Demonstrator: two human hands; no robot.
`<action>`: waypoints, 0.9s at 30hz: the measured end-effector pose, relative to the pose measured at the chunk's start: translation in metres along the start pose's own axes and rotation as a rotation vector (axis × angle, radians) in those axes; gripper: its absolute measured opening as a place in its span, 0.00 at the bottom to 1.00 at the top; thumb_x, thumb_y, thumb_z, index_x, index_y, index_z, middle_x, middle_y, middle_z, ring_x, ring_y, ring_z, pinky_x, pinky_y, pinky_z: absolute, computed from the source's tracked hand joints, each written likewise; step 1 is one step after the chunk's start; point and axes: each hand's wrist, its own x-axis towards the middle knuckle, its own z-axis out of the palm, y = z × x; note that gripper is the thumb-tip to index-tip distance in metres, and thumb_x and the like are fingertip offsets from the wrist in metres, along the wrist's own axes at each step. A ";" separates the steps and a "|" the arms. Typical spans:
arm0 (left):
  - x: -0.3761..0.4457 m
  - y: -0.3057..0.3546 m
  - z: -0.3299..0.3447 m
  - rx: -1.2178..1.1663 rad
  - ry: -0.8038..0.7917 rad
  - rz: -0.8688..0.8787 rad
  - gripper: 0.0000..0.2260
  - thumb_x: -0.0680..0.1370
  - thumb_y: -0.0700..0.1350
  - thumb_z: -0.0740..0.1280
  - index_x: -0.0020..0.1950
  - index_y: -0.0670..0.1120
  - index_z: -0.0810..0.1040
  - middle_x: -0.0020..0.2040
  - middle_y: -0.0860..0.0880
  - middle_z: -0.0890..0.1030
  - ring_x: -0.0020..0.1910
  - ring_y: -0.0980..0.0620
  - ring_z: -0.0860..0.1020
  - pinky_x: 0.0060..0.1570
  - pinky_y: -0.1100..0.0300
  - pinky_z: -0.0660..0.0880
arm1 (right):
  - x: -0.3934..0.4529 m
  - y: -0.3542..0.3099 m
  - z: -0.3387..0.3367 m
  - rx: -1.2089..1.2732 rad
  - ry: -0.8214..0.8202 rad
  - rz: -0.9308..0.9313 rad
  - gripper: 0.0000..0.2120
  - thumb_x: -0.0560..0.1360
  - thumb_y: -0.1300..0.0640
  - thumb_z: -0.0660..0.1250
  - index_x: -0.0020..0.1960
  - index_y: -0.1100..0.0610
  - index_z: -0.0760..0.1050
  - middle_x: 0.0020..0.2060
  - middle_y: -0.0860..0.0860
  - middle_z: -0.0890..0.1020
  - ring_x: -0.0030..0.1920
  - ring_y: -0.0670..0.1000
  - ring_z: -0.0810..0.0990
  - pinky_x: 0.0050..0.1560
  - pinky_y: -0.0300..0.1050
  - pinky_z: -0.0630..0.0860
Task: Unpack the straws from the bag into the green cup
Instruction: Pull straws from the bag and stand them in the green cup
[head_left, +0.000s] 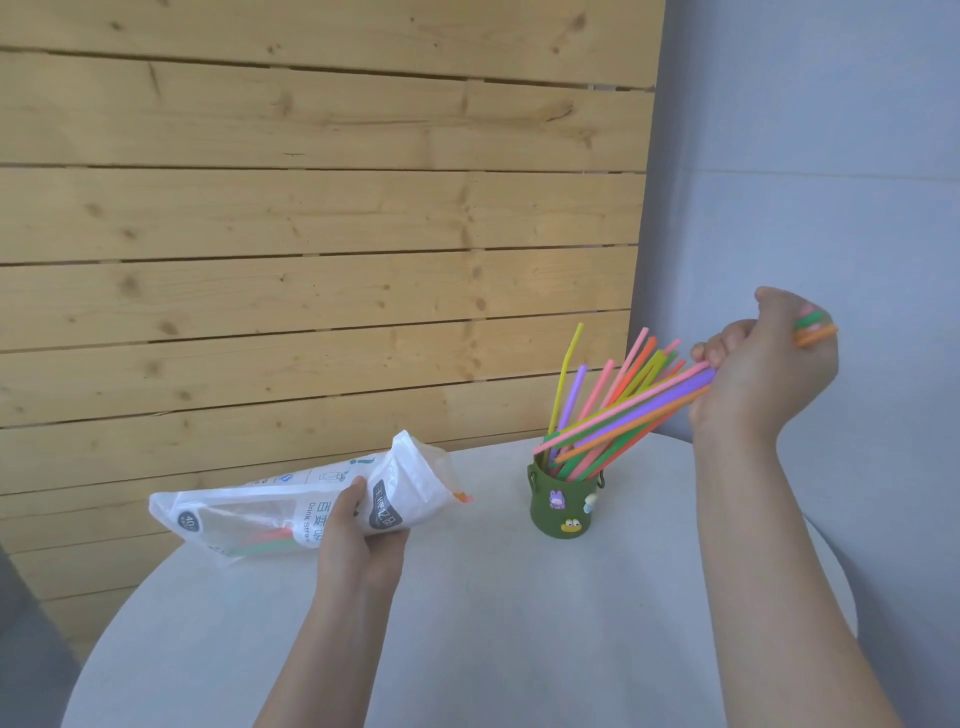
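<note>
Left hand (358, 540) — nearest the camera, fingers wrapped round the middle of the bag (291, 506), which lies on the white table (493, 623), mouth open toward the green cup (563, 501); a few straws show inside. Farther right, right hand (763, 364) clamped on a bundle of straws (634, 415) — long axis slanting down-left, lower ends at or just over the cup rim, beside straws already standing in it. Right hand is nearer the cup; the bundle likely needs tipping upright to drop in.
</note>
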 end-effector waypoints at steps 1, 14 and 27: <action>0.001 0.001 0.000 0.001 -0.007 -0.002 0.04 0.81 0.39 0.58 0.50 0.42 0.72 0.47 0.46 0.78 0.47 0.49 0.79 0.59 0.52 0.73 | 0.001 -0.001 0.001 -0.031 -0.007 -0.019 0.06 0.71 0.62 0.61 0.36 0.55 0.69 0.16 0.46 0.62 0.20 0.51 0.60 0.24 0.37 0.65; 0.000 0.005 0.002 -0.012 -0.008 -0.032 0.03 0.81 0.39 0.59 0.51 0.43 0.72 0.47 0.47 0.79 0.46 0.50 0.79 0.49 0.55 0.76 | 0.006 0.028 0.032 -0.496 -0.125 -0.233 0.09 0.73 0.56 0.60 0.35 0.46 0.68 0.33 0.54 0.76 0.31 0.59 0.78 0.36 0.51 0.76; 0.005 0.010 0.002 -0.045 -0.022 -0.023 0.11 0.81 0.39 0.58 0.64 0.43 0.69 0.56 0.44 0.78 0.53 0.48 0.78 0.59 0.51 0.73 | 0.014 0.053 0.062 -0.566 -0.167 -0.362 0.07 0.77 0.53 0.59 0.45 0.56 0.71 0.31 0.41 0.72 0.35 0.53 0.76 0.40 0.54 0.79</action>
